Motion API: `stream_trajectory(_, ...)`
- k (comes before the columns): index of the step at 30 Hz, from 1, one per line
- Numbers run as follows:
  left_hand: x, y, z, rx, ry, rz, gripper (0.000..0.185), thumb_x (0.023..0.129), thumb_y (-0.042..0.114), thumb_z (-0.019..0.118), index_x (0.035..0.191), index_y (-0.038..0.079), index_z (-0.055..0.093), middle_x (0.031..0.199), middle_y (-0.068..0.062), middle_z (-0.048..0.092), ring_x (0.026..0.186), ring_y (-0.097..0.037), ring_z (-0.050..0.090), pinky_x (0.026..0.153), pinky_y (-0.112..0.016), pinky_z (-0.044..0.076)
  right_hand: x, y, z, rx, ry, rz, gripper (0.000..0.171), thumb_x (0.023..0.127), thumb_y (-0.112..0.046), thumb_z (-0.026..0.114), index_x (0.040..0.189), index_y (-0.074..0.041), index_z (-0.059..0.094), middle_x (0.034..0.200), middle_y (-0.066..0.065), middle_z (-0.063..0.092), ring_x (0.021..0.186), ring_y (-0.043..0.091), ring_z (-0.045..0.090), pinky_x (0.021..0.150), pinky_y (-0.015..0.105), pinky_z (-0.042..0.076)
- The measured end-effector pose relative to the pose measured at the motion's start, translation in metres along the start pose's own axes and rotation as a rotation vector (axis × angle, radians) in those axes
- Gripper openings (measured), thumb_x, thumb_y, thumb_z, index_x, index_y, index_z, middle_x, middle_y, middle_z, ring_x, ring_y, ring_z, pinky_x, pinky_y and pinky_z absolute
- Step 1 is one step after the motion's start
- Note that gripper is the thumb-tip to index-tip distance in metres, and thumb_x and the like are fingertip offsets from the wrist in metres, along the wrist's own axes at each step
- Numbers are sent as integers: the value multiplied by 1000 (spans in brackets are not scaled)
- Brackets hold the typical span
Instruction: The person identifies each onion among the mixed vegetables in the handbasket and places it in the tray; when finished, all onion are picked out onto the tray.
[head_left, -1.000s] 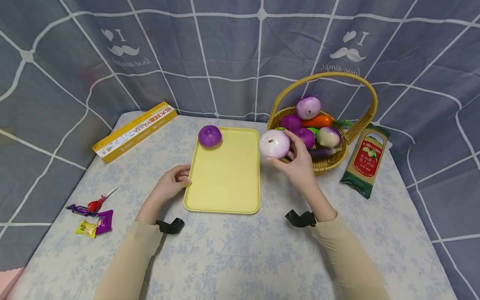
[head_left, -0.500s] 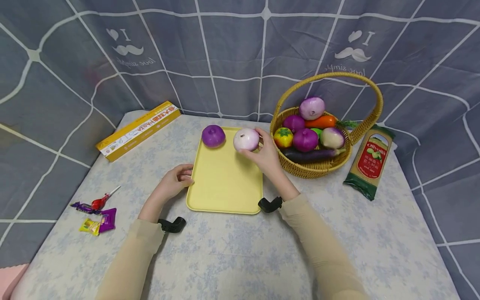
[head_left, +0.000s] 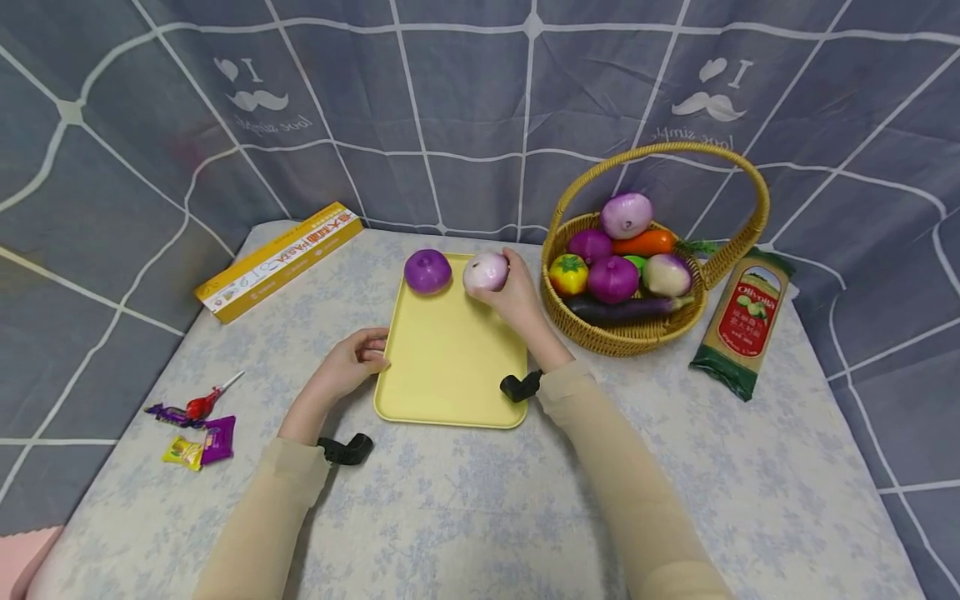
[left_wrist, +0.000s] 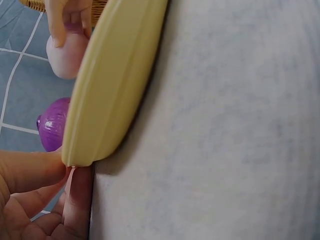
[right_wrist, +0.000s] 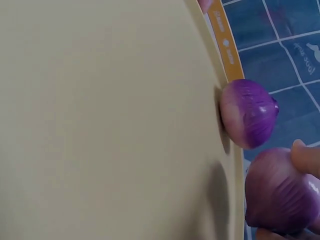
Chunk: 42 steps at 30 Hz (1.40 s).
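The right hand (head_left: 517,295) has its grip closed round the glossy, round, pale-purple onion (head_left: 483,272) over the far end of the shallow, rectangular, yellow tray (head_left: 450,358), contact being hard to judge, so it is best lowered gently while the left hand (head_left: 349,360) pinches the left rim.

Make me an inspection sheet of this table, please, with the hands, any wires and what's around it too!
Surface: pale, blue-patterned tablecloth.
Job's things: yellow tray, purple onion at its far left corner, pale onion held over its far side; basket of vegetables to the right.
Clutter: pasta box and candies on the left, packet on the right.
Hands: left hand pinches the tray's edge; right hand grips the pale onion.
Cables: nothing seen.
Surroundings: grey gridded cloth behind and at the sides.
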<state>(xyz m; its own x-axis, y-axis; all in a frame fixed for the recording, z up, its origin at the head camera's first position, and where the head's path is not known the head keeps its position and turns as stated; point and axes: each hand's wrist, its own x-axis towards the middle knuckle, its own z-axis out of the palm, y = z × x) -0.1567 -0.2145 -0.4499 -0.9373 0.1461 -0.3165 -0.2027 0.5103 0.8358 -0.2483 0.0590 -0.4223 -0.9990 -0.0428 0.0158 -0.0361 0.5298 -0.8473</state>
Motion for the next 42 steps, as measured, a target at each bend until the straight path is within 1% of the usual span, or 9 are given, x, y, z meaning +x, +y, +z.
stream_trajectory(9, 0, -1, 0, -24, -10, 13, 56, 97, 3, 58, 149, 1, 37, 128, -21, 51, 99, -19, 53, 78, -20, 50, 7, 12, 5, -9, -13, 56, 86, 82, -22, 80, 150, -2, 32, 151, 19, 39, 137, 32, 42, 117, 42, 34)
stream_trajectory(13, 0, 0, 0, -20, -6, 4, 56, 97, 4, 58, 150, 2, 37, 128, -20, 51, 100, -19, 53, 78, -20, 50, 8, 15, 5, -2, -9, 56, 86, 81, -22, 80, 150, -1, 33, 150, 19, 40, 137, 32, 42, 116, 42, 34)
stream_trajectory(17, -1, 1, 0, -26, -5, 2, 56, 97, 3, 58, 149, 2, 37, 129, -21, 51, 102, -21, 54, 78, -20, 50, 9, 16, 5, -17, -15, 57, 88, 83, -24, 79, 152, -2, 30, 153, 19, 37, 141, 32, 38, 118, 42, 32)
stream_trajectory(23, -1, 2, 0, -30, -9, 9, 57, 97, 4, 59, 150, 1, 36, 131, -23, 51, 104, -24, 54, 79, -22, 50, 8, 17, 6, -29, -25, 89, 92, 84, -30, 77, 155, -2, 25, 156, 19, 33, 143, 32, 36, 119, 42, 31)
stream_trajectory(26, -1, 2, 0, -33, -8, 10, 57, 97, 4, 59, 150, 1, 36, 130, -23, 51, 103, -23, 54, 79, -22, 50, 7, 15, 6, -23, -23, 88, 93, 84, -30, 77, 155, -1, 24, 156, 21, 33, 142, 33, 36, 119, 43, 30)
stream_trajectory(32, -1, 1, 0, -36, -7, 10, 56, 97, 3, 58, 149, 1, 37, 130, -23, 51, 104, -24, 54, 78, -20, 50, 3, 12, 1, -60, -8, 85, 94, 83, -30, 78, 154, 0, 24, 157, 22, 31, 144, 34, 32, 121, 43, 27)
stream_trajectory(34, -1, 1, 0, -43, -10, 9, 57, 97, 4, 58, 150, 1, 37, 130, -23, 51, 104, -25, 54, 78, -21, 51, 1, 9, -2, -63, -2, 81, 94, 84, -29, 78, 154, 0, 24, 156, 22, 31, 144, 34, 34, 120, 43, 28)
stream_trajectory(37, -1, 1, 0, -41, -9, 11, 56, 97, 4, 58, 149, 0, 37, 129, -23, 52, 103, -24, 54, 77, -20, 50, -5, 1, -9, -44, 17, 80, 88, 86, -27, 77, 154, -2, 27, 155, 20, 34, 141, 35, 39, 117, 44, 34)
stream_trajectory(42, 0, 0, 0, -33, -6, 19, 56, 97, 3, 58, 149, -1, 37, 128, -23, 52, 101, -23, 54, 77, -19, 50, -21, -12, -26, 75, 72, 33, 68, 89, -19, 72, 147, -2, 41, 147, 17, 47, 133, 32, 49, 111, 40, 42)
